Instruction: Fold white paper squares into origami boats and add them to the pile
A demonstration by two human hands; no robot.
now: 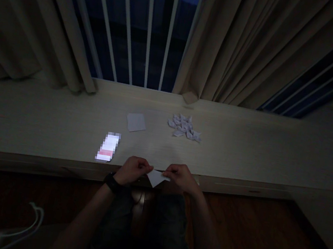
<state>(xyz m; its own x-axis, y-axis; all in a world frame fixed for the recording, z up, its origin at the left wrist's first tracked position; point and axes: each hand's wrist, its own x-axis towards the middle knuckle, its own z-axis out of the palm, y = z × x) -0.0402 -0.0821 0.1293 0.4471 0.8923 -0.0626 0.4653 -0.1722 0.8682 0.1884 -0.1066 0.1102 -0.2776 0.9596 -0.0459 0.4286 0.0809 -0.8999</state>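
A: Going by the head view, what step are we seeing?

B: Looks like folding to me. The small paper (155, 178) is hanging point-down dead centre, seemingly just off the near edge of the ledge (244, 153). The left hand (132, 170) is pinching its left end, thumb and fingertip nearly together; the right hand (181, 177) is doing the same at the right end.

A: And the next move?

B: My guess, it's calling for lining up the edges and pressing a crease, without either pinch slipping.

A: Any elbow room?

B: Decent. The phone (108, 147) is glowing at 10 o'clock, a flat paper square (136, 122) is lying at 11, and a heap of folded pieces (184, 126) is sitting at 1. Ledge surface is showing at 12 and stretching wide toward 2. Only legs (172, 209) are sitting at 6, though.
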